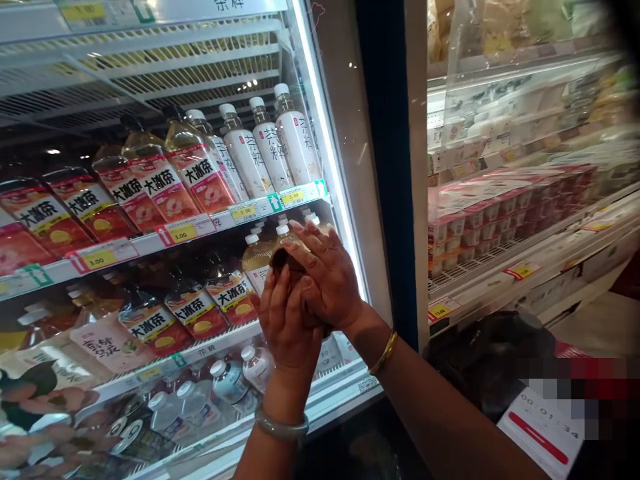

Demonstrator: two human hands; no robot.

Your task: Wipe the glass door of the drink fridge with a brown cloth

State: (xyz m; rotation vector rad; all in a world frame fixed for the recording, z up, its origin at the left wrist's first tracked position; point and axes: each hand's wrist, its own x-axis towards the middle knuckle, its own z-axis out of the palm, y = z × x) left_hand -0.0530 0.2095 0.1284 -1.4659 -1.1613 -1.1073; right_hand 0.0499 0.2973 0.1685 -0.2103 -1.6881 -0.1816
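Note:
My left hand, with a pale bangle at its wrist, is raised before the drinks fridge, its fingers curled round a dark brown object. My right hand, with a gold bangle, lies over the top and right side of the same object. The two hands touch. Only a dark rounded part shows between the fingers, so its kind cannot be made out. Just behind the hands stand clear bottles with white caps on the middle shelf.
Red-labelled tea bottles and white-labelled bottles fill the upper shelf. Small bottles stand lower down. A bright fridge frame borders the right side. Beyond it are stacked yogurt cups. A phone with a timer shows at lower right.

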